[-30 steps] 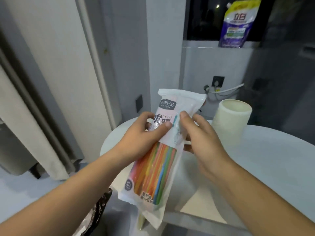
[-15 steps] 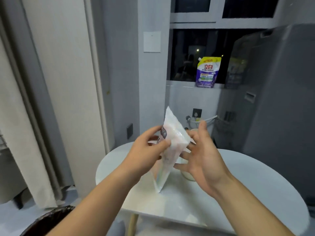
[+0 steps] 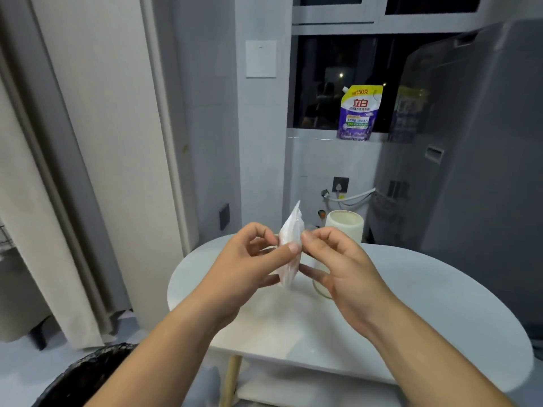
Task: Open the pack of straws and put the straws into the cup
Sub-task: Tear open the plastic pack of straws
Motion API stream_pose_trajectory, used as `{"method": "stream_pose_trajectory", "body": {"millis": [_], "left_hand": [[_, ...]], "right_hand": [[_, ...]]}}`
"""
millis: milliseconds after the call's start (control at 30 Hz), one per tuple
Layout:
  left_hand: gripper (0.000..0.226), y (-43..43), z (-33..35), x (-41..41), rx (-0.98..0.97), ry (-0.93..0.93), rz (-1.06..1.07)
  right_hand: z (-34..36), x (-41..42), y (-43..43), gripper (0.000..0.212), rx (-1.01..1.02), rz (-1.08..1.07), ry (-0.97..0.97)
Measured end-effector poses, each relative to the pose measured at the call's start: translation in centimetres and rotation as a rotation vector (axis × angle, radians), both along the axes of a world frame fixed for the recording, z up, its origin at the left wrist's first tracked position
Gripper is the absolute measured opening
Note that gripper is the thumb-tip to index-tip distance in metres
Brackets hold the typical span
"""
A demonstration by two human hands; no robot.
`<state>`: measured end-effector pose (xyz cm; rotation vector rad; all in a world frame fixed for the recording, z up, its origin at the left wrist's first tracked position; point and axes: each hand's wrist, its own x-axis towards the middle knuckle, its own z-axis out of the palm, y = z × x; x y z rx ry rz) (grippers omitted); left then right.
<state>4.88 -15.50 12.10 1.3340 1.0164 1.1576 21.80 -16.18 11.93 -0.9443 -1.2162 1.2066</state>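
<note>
The white plastic pack of straws (image 3: 291, 233) stands edge-on above the table, its top corner pointing up. My left hand (image 3: 249, 268) pinches its left side between thumb and fingers. My right hand (image 3: 335, 259) pinches the right side at the same height, thumb tip against the pack. The straws inside do not show from this angle. The cream cup (image 3: 345, 227) stands upright on the table just behind my right hand, its mouth open and its lower part hidden by my fingers.
The round white table (image 3: 426, 318) has wooden legs. A dark bin (image 3: 88, 374) sits at lower left on the floor. A grey appliance (image 3: 470, 171) stands to the right. A purple detergent pouch (image 3: 360, 113) leans on the windowsill. Curtains hang at left.
The pack has turned from face-on to edge-on and now stands upright. My right hand has closed from spread fingers to a pinch on the pack. The view has tilted upward.
</note>
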Motion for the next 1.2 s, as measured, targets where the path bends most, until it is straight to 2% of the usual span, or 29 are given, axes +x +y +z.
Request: {"method": "stream_pose_trajectory", "body": {"millis": [167,533,767,933,1100,1200], "left_hand": [[0.014,-0.4,-0.6,-0.3,0.018,0.081,-0.053],[0.007,-0.4,-1.4,-0.1,-0.014,0.078,-0.021],[0.026,-0.5,-1.5,0.2,-0.026,0.060,0.004],[0.029,-0.6,-1.8,0.7,-0.033,0.053,0.058],[0.035,-0.7,-1.5,0.9,-0.083,0.016,0.088],[0.028,-0.8,-1.5,1.2,-0.104,-0.020,0.110]], "right_hand": [[-0.5,0.0,0.0,0.028,0.022,-0.036,-0.101],[-2.1,-0.1,0.7,0.012,-0.029,-0.059,-0.061],[-2.4,-0.1,0.8,0.015,-0.048,-0.059,-0.021],[-2.5,-0.3,0.7,0.013,-0.037,-0.084,-0.050],[-2.7,-0.8,0.7,0.019,0.041,-0.134,-0.185],[-2.8,-1.0,0.8,0.021,0.072,-0.160,-0.223]]}}
